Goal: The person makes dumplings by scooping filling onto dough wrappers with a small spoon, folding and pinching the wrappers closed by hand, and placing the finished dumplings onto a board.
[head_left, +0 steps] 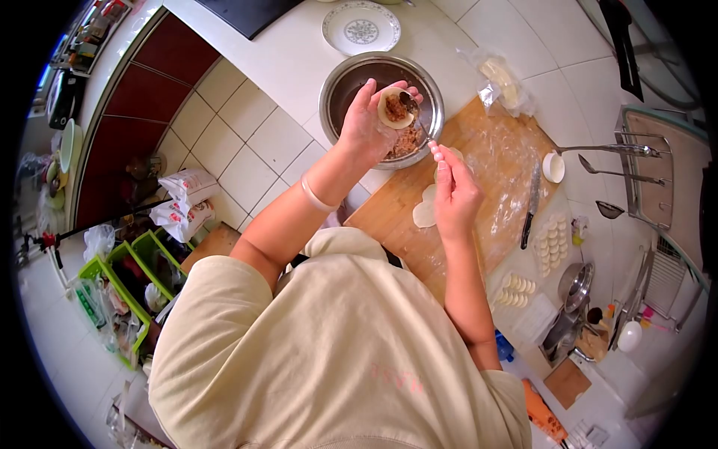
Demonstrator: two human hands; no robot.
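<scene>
My left hand (364,123) is palm up over the steel bowl (326,93), fingers extended beneath a round dumpling wrapper (387,122). Brown minced filling (394,108) lies in the middle of that wrapper. Pinched in my right hand (458,191) is the handle of a spoon (423,129), its dark tip touching the wrapper's right side. More filling (406,144) shows in the bowl below. Flat wrappers (424,214) lie on the floured wooden board (493,187), partly hidden by my right hand.
A knife (533,194) rests on the board's right side, near a small white cup (553,168). Shaped dumplings (552,243) sit in rows beyond it, with more dumplings (516,290) closer to me. A patterned plate (362,30) and a plastic bag (499,81) are at the back.
</scene>
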